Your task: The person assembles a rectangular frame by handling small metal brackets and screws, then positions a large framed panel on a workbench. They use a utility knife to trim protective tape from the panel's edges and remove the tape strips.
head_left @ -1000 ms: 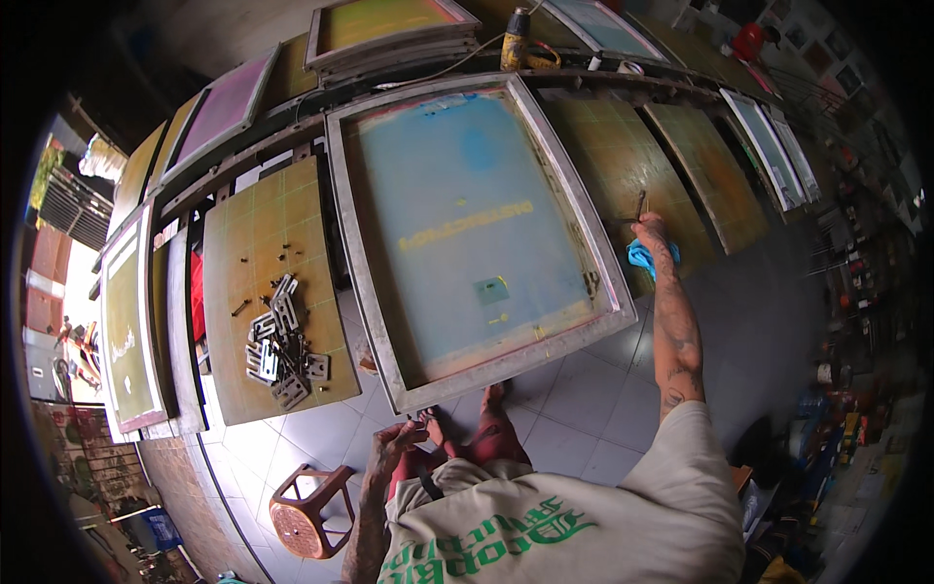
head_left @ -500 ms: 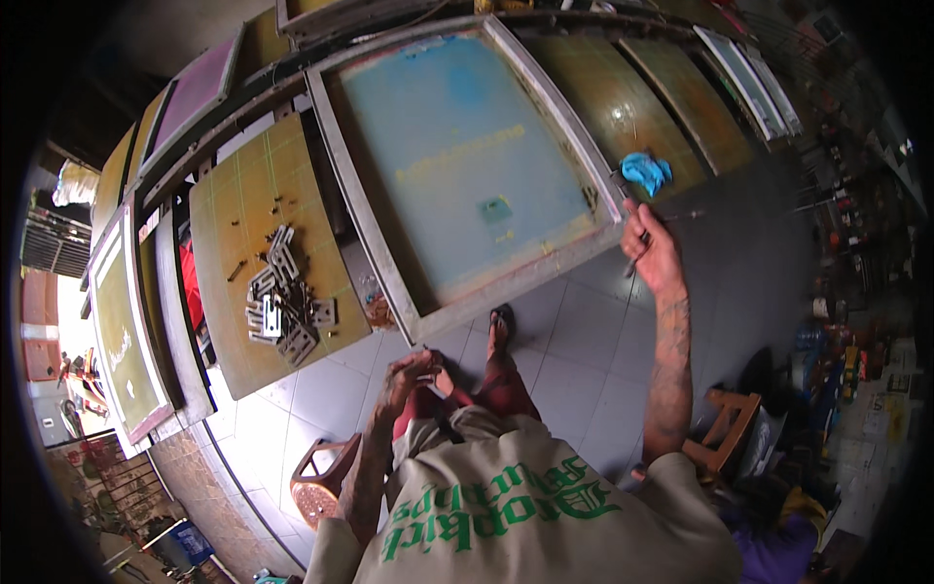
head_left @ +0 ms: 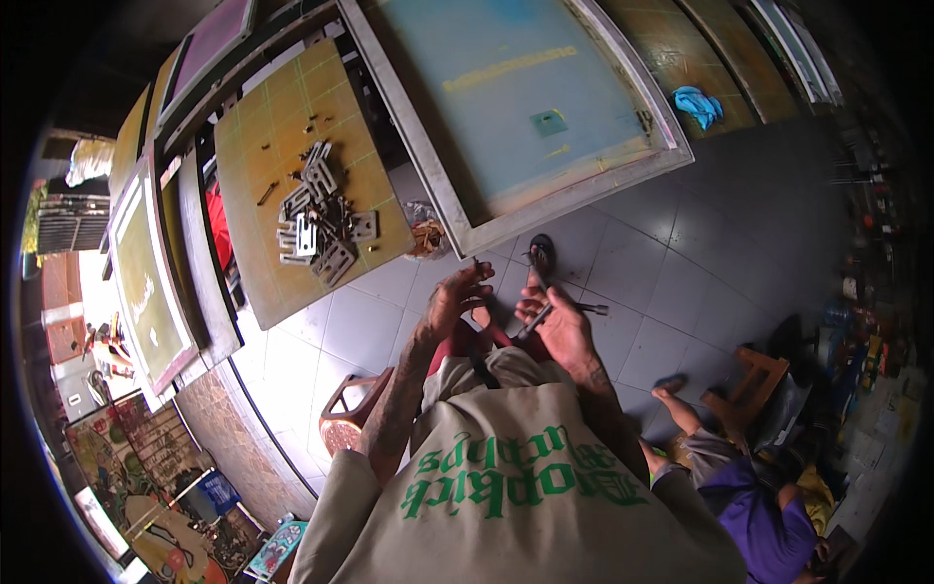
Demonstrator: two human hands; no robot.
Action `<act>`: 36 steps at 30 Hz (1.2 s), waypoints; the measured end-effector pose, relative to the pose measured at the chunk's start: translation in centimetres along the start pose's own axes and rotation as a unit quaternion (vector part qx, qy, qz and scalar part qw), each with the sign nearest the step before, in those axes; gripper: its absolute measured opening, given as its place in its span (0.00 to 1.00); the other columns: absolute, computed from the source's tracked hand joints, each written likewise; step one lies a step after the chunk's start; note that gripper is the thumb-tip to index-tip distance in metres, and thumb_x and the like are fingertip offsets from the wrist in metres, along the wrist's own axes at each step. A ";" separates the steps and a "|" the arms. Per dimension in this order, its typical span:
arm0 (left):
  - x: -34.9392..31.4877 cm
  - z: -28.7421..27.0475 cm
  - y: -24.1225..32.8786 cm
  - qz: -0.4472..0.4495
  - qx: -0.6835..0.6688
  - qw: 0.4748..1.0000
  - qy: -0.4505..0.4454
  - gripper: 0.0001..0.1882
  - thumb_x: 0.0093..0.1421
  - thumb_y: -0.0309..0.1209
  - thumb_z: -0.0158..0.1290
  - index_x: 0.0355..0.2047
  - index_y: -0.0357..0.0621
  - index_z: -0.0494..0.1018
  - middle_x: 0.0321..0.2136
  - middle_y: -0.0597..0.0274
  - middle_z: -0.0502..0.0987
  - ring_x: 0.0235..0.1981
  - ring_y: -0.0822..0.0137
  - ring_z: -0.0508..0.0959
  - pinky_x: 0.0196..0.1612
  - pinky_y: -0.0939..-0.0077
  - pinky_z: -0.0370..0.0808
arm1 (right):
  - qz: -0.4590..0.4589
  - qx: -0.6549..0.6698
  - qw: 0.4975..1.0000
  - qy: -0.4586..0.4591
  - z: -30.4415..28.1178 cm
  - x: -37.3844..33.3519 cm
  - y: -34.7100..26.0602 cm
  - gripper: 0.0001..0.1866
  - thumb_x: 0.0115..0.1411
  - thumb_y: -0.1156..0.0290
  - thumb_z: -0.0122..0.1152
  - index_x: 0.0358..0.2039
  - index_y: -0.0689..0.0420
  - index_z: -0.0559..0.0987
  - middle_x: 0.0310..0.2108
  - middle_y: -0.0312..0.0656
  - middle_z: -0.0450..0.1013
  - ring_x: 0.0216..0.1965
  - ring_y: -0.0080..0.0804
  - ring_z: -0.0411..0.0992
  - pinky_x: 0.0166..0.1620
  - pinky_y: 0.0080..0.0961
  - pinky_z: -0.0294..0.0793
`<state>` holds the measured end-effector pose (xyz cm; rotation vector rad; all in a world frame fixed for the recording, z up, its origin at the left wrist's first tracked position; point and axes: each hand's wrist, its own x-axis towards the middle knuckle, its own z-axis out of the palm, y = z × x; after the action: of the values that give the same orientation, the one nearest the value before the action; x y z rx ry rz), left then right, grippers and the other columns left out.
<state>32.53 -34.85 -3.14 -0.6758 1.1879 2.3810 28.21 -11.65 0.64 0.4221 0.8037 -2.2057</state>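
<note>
In front of my body my right hand point(head_left: 564, 331) grips a dark metal socket wrench point(head_left: 593, 310), a bar with a crosspiece, its socket-like end pointing right. Close beside it on the left is my left hand point(head_left: 455, 300), fingers curled; a small dark bit shows at its fingertips, too small to name. Both hands are just below the near corner of a large screen-printing frame point(head_left: 564, 200) with blue-grey mesh. On the yellowish board point(head_left: 277, 287) to the left lies a pile of metal brackets point(head_left: 316, 234) with several bolts around it.
A blue cloth point(head_left: 699, 107) lies on another board at the right. A brown stool point(head_left: 352, 404) stands by my left arm, and a wooden stool point(head_left: 749, 384) at the right. A person in purple point(head_left: 754, 511) sits low at the right. A smaller screen frame point(head_left: 146, 282) is far left.
My right hand has come from the screen frame's right corner, down and left, to beside my left hand, bringing the wrench. The view has shifted, so the boards appear higher.
</note>
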 end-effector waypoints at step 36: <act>-0.4 0.4 -0.4 0.068 0.035 0.995 -0.069 0.59 0.45 0.74 0.50 0.64 0.39 0.54 0.62 0.51 0.61 0.61 0.50 0.65 0.61 0.53 0.62 | 0.091 -0.508 0.854 -0.060 -0.8 0.7 0.1 0.27 0.68 0.49 0.41 0.22 0.58 0.69 0.14 0.32 0.60 0.15 0.20 0.57 0.24 0.22 0.60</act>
<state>32.95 -34.39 -2.98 -0.4131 1.2885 2.4393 27.88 -11.59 -0.37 -0.1686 1.6159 -1.3352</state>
